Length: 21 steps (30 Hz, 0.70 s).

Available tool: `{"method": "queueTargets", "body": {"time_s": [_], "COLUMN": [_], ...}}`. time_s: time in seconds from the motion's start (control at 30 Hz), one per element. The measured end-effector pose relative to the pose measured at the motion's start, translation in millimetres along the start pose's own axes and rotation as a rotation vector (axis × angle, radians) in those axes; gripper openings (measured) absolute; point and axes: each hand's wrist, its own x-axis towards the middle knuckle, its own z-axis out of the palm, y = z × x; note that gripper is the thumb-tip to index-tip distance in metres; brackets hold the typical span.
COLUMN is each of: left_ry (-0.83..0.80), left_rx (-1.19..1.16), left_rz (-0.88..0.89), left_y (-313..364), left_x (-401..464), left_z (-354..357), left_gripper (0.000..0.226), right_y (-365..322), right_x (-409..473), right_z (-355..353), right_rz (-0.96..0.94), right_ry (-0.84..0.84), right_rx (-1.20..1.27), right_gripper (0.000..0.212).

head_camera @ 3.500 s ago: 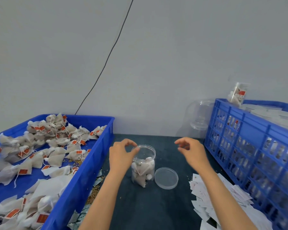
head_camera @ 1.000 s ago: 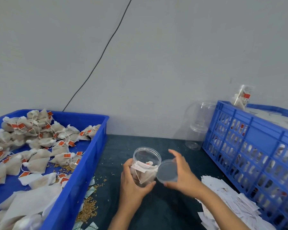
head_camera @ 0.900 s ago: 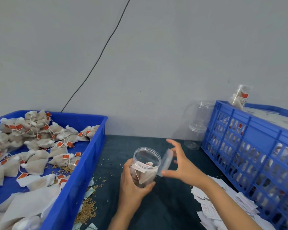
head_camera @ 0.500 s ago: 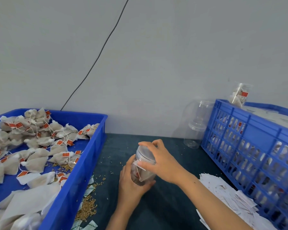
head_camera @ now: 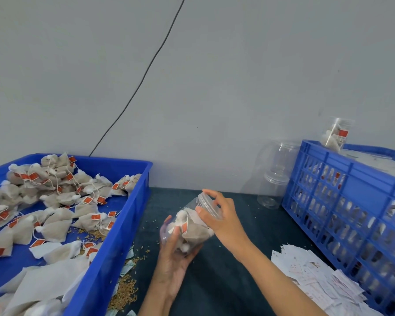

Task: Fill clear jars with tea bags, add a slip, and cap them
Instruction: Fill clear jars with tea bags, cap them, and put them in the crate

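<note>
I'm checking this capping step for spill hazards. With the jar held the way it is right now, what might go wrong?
1. The clear plastic jar of tea bags is tilted, lid end up and to the right, above the dark table; if the clear round lid is not fully seated, bags might slide out.
2. The left hand grips only its base and the right hand the lid, so the smooth plastic might slip.

Jar: you hold the clear jar tilted, its mouth toward your right, tea bags showing inside.
Left hand: your left hand cups the jar's base from below.
Right hand: your right hand grips the lid on the jar's mouth.
Left of your hands: a blue tray of tea bags.
Right of your hands: a pile of paper slips and a blue crate.
Beyond your right hand: empty jars stacked beside the crate.
</note>
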Motion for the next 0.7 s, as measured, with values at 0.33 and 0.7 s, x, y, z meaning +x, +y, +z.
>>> {"method": "queueTargets", "body": {"time_s": [0.33, 0.7], "left_ry": [0.086, -0.236], "left_rx": [0.049, -0.083], "left_rz": [-0.149, -0.629], "left_y": [-1, 1], "left_x": [-1, 4], "left_z": [-5, -15], "left_gripper": [0.06, 0.082], "right_y": [-3, -12], "right_x": [5, 13], "right_z": [4, -33], "right_rz": [-0.047, -0.205], "right_ry": [-0.043, -0.412], "right_rx": [-0.054, -0.136], "right_gripper": [0.035, 0.045]}}
